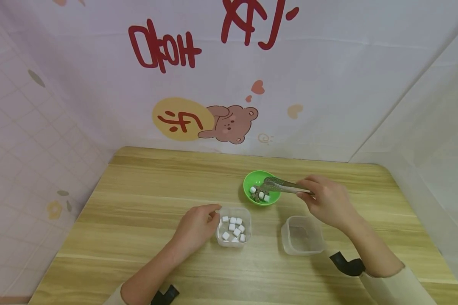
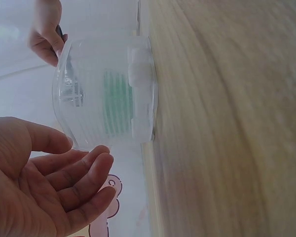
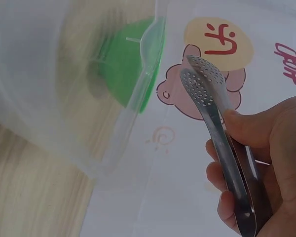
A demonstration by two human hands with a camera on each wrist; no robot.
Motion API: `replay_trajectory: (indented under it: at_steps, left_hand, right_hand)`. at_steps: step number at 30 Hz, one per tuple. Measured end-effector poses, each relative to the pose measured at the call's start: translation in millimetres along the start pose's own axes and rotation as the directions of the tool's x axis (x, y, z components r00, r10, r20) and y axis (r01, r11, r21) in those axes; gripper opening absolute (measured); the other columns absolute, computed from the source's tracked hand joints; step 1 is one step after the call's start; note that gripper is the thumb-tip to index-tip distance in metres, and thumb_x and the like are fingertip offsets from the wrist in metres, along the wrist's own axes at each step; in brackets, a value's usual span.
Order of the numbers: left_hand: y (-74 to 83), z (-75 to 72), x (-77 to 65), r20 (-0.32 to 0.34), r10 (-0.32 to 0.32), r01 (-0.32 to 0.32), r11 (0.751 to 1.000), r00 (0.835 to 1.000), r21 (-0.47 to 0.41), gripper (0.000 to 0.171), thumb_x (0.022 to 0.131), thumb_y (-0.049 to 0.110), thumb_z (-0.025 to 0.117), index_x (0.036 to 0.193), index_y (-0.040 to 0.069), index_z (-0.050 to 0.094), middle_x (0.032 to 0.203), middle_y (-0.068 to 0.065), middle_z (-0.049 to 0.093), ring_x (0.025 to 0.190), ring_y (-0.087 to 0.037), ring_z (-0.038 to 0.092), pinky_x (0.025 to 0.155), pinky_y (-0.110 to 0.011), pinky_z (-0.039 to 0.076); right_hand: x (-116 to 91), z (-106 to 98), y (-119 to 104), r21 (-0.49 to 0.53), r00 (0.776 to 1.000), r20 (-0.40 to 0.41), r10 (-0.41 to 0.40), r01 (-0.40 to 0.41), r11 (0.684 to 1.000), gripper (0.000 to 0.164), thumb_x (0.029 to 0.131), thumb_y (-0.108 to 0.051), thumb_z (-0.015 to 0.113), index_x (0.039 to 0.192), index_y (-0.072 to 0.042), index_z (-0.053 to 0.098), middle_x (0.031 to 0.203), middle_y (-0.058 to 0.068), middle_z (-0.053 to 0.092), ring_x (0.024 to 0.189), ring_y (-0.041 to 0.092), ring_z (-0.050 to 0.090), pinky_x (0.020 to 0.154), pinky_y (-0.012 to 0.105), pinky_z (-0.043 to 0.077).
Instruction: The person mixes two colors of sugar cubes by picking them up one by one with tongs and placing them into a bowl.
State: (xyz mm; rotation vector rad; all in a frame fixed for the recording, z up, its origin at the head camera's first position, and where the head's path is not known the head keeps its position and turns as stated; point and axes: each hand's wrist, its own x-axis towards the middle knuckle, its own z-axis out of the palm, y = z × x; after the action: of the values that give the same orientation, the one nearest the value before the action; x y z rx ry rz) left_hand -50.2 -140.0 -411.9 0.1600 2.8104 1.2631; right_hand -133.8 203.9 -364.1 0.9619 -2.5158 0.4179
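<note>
My right hand [image 1: 330, 203] grips a pair of metal tongs [image 1: 286, 185] with perforated heads. The heads hang over the green bowl [image 1: 247, 195], which holds small brown pieces [image 1: 256, 197] and a few white cubes [image 1: 266, 198]. In the right wrist view the two tong heads [image 3: 202, 86] lie close together. With thumb and fingers, my left hand [image 1: 196, 224] pinches the rim of a clear plastic container [image 1: 248, 214]. Several white cubes [image 1: 236, 232] lie on its bottom. From the left wrist, the thumb [image 2: 54, 140] shows right at the container's rim corner.
A second clear plastic container [image 1: 303, 250] stands below my right hand, with no cubes seen inside. All stand on a wood-grain table [image 1: 156, 186]. Behind it hangs a white backdrop [image 1: 328, 76] with red characters and a bear print. Black straps [image 1: 347, 264] hang at the wrists.
</note>
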Motion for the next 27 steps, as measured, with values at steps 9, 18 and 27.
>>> replay_trajectory:
  at_steps: [9, 18, 27]
  left_hand:
    - [-0.3, 0.7, -0.3, -0.005, 0.003, -0.003, 1.0, 1.0, 0.011, 0.029, 0.099, 0.009, 0.062, 0.124, 0.001, 0.074, 0.099, -0.009, 0.075, 0.067, -0.01, 0.057, 0.062, -0.032, 0.05]
    - [-1.4, 1.6, -0.7, -0.009, 0.005, -0.005, 1.0, 1.0, -0.003, 0.029, 0.099, 0.008, 0.062, 0.124, 0.0, 0.074, 0.099, -0.008, 0.075, 0.065, -0.009, 0.056, 0.061, -0.031, 0.049]
    - [-0.9, 2.0, -0.1, -0.009, 0.01, -0.01, 1.0, 1.0, 0.003, 0.028, 0.099, 0.008, 0.063, 0.123, 0.001, 0.075, 0.098, -0.009, 0.075, 0.062, -0.009, 0.054, 0.058, -0.03, 0.047]
  right_hand:
    - [2, -5, -19, 0.02, 0.996, -0.018, -0.083, 0.084, 0.996, 0.023, 0.079, -0.011, 0.087, 0.1, -0.01, 0.079, 0.096, 0.001, 0.073, 0.069, 0.01, 0.065, 0.053, 0.03, 0.049]
    - [4, -4, -48, 0.059, 0.982, -0.026, -0.186, 0.187, 0.981, 0.028, 0.079, -0.011, 0.087, 0.105, -0.008, 0.077, 0.101, -0.001, 0.073, 0.083, 0.016, 0.07, 0.063, 0.036, 0.058]
    - [4, 3, -66, 0.067, 0.97, -0.01, -0.243, 0.243, 0.968, 0.032, 0.077, -0.01, 0.087, 0.108, -0.006, 0.077, 0.104, 0.002, 0.073, 0.086, 0.017, 0.072, 0.065, 0.035, 0.059]
